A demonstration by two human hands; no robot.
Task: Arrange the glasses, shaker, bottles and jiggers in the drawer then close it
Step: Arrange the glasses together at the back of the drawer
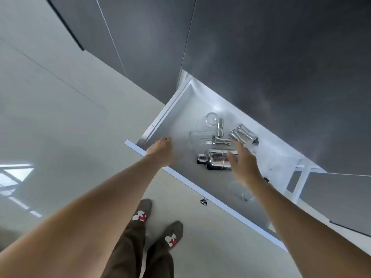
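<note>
Steel shaker (pixel 217 161) lies on its side in the open drawer (pixel 181 113) among jiggers (pixel 242 135) and glasses (pixel 200 138), left hand (pixel 162 150) empty over the front edge, right hand (pixel 244 164) spread open above the shaker, likely about to grasp and straighten it.

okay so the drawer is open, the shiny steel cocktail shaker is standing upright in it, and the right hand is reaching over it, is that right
Not quite. In the head view the shiny steel cocktail shaker is lying on its side on the floor of the open white drawer, not standing upright, with its cap pointing left in the picture. The rest holds: the drawer is open and the right hand is reaching over the shaker, fingers spread.
</note>
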